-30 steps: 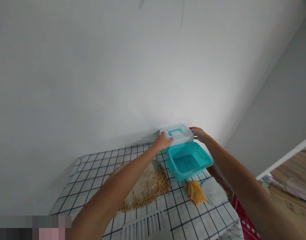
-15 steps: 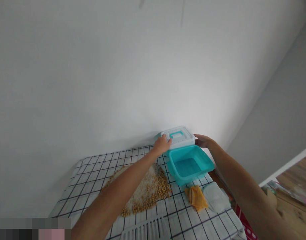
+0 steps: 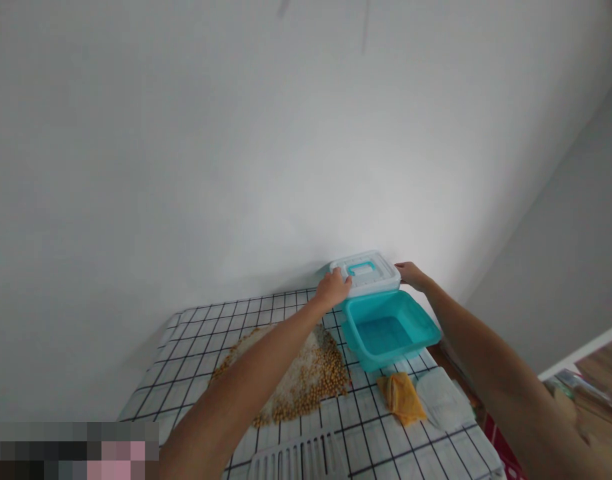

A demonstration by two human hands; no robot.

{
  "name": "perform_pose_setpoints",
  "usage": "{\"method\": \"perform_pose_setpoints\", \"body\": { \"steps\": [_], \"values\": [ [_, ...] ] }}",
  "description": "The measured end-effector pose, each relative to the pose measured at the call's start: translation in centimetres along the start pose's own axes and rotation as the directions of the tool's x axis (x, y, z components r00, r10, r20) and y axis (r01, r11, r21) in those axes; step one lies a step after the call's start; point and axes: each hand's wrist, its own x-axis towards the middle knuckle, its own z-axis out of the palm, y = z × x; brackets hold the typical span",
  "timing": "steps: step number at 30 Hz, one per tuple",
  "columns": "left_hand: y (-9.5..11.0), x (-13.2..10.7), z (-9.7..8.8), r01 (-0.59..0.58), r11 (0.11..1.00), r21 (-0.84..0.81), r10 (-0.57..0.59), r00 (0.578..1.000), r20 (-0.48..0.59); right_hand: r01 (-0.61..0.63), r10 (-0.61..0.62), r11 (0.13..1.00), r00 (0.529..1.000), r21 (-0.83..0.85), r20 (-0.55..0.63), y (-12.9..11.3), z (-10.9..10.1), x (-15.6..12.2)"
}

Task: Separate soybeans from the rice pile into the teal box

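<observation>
A white lidded box [image 3: 379, 281] with a turquoise handle on its lid stands at the table's far edge by the wall. My left hand [image 3: 333, 288] grips its left front corner, the thumb over the lid. At its right end is my right hand [image 3: 412, 275], fingers curled against the side and partly hidden. Just in front of the box sits an open turquoise tub [image 3: 393, 327] with nothing in it. A spread heap of pale grains and yellow soybeans [image 3: 306, 380] lies on the table, partly behind my left forearm.
The table has a white cloth with black grid lines [image 3: 359, 413]. A folded orange cloth [image 3: 403, 399] and a white cloth [image 3: 443, 399] lie at the right front. A grey slotted rack [image 3: 296, 460] is at the near edge. Behind rises a plain wall [image 3: 236, 167].
The view has shifted slightly, so everything appears a little further right. Both hands stay on the white box, which stays in place behind the tub.
</observation>
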Motion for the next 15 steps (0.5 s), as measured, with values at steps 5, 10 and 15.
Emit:
{"method": "perform_pose_setpoints", "body": {
  "steps": [5,10,15],
  "values": [
    [0.0,0.1,0.1,0.007,1.000,-0.023,-0.007,1.000,0.003,-0.276,0.258,0.960,0.937,0.047,0.234,2.5,0.0,0.6],
    [-0.1,0.4,0.0,0.017,0.995,-0.097,-0.015,1.000,0.021,-0.508,0.495,0.861,0.835,-0.011,0.239,2.6,-0.2,1.8],
    [0.1,0.6,-0.9,0.088,0.964,-0.250,-0.073,0.995,0.069,-0.609,0.595,0.791,0.741,-0.061,0.313,1.7,-0.1,3.3]
  ]
}}
